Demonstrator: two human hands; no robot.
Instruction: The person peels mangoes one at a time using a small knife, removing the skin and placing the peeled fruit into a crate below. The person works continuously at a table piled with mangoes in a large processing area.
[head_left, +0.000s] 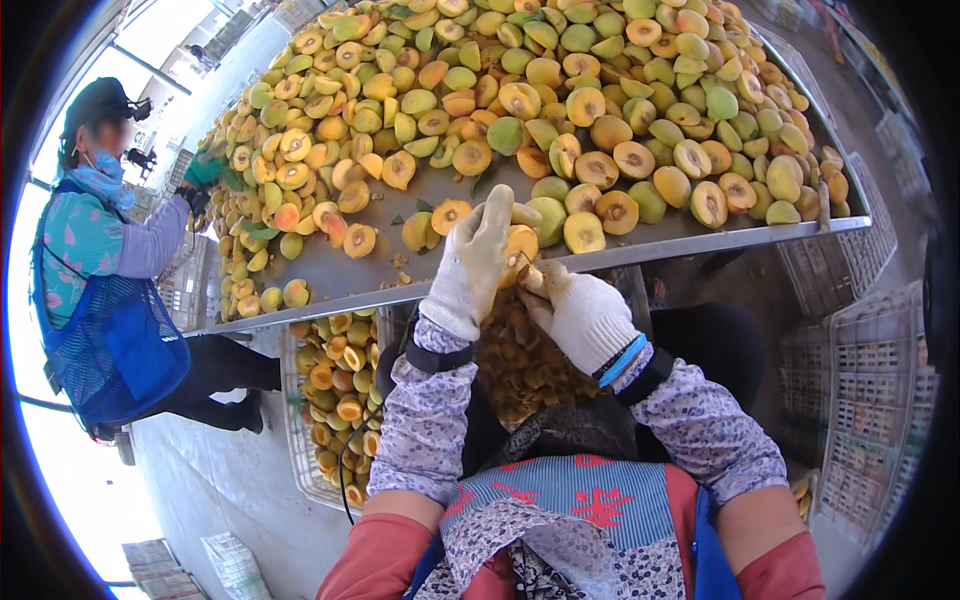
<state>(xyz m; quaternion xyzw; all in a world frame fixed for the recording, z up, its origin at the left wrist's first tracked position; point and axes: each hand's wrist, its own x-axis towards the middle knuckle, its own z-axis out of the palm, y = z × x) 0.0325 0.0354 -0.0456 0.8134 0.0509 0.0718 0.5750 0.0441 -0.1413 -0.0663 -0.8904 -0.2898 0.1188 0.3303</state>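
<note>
A cut yellow apricot half (520, 244) is held at the table's front edge in my left hand (474, 259), which wears a white knit glove with coated fingers. My right hand (577, 307), gloved alike, meets the fruit from the lower right and grips what looks like the handle of a small pitting tool (531, 277); its tip is hidden at the fruit. A large heap of halved apricots (472, 157), many with the stone showing, lies on the metal table (645, 251) beyond my hands. Brown scraps or stones (525, 360) lie below, between my arms.
A plastic crate (300, 450) of hollowed apricot halves (341, 382) stands below the table at left. More plastic crates (874, 405) are stacked at right. A co-worker (112, 255) with a green glove (204, 171) stands at the table's left end. The table has a raised metal rim.
</note>
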